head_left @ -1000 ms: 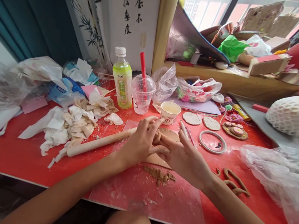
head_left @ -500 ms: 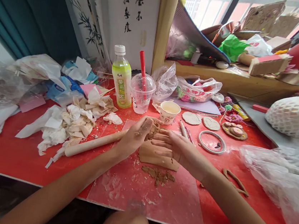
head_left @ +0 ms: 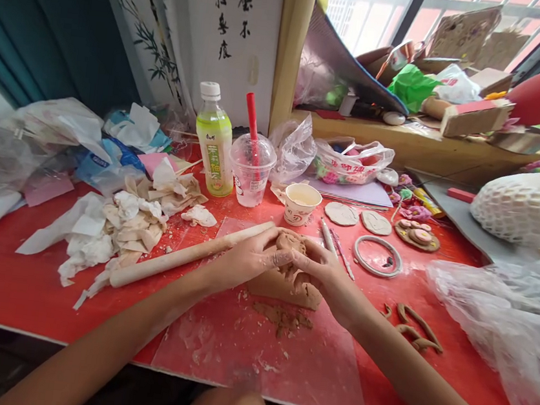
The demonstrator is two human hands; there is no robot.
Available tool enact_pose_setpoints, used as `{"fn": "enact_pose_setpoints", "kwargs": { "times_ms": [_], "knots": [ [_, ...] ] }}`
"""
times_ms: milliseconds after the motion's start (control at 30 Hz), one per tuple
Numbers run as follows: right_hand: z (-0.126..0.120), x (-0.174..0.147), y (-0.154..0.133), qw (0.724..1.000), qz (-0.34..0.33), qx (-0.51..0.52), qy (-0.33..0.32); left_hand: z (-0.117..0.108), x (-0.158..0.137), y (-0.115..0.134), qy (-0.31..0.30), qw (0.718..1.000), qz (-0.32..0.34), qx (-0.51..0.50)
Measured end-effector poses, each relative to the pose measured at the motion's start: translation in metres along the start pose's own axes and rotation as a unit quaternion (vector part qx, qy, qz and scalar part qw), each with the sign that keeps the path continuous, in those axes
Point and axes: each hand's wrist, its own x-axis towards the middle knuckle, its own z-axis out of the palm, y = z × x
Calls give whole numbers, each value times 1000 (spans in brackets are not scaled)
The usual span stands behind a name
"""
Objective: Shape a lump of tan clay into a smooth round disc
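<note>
At the middle of the red table [head_left: 2,286], just above a clear plastic sheet [head_left: 213,358] smeared with pale streaks, a rough, damp-looking lump of brown clay [head_left: 290,244] is held between two bare hands. The left hand [head_left: 249,252] closes on it from nine o'clock, its thumb laid across the front; the right hand [head_left: 334,278] clasps it from three, fingers bent against its side. Some of the fingertips are hidden behind the clay.

Taking the lump as the clock's centre, with twelve pointing away from the person, a flat, smooth clay slab [head_left: 270,287] lies at six under the hands, with ragged brown crumbs [head_left: 286,318] just nearer. A round wooden rolling pin [head_left: 189,254] slants at nine, next to crumpled white and tan tissue [head_left: 135,226]. At eleven stands a clear domed plastic cup with a red straw [head_left: 250,181]; at twelve, a printed paper cup [head_left: 302,205]. Two thin, pale discs [head_left: 341,214] sit at two, a smooth ring [head_left: 376,272] at three, and curved brown clay strips [head_left: 426,323] at four.
</note>
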Motion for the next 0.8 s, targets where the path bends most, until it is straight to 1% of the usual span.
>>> {"fn": "enact_pose_setpoints", "kwargs": {
  "times_ms": [100,200,267,367,433,500,567,667,733,800],
  "knots": [
    [0,0,2,998,-13,-51,26,2,-2,-2,1,1000,-3,4],
    [1,0,5,990,-45,-127,47,6,-4,-2,28,999,7,22],
    [1,-1,5,981,-71,-172,51,7,-5,-1,35,999,7,33],
    [1,-5,4,961,-116,-242,62,9,-6,4,20,1000,4,-4],
    [1,-7,3,949,-135,-275,71,9,-7,6,22,999,12,-21],
    [2,-8,4,946,-141,-282,70,11,-10,7,48,999,26,1],
    [4,-8,5,949,-140,-274,64,13,-12,6,87,994,37,54],
    [5,-7,8,956,-130,-259,54,15,-15,3,139,983,33,115],
    [5,-6,10,965,-112,-233,36,15,-14,1,165,979,21,115],
    [4,-6,9,979,-84,-187,0,14,-11,-1,182,980,9,86]
  ]
}}
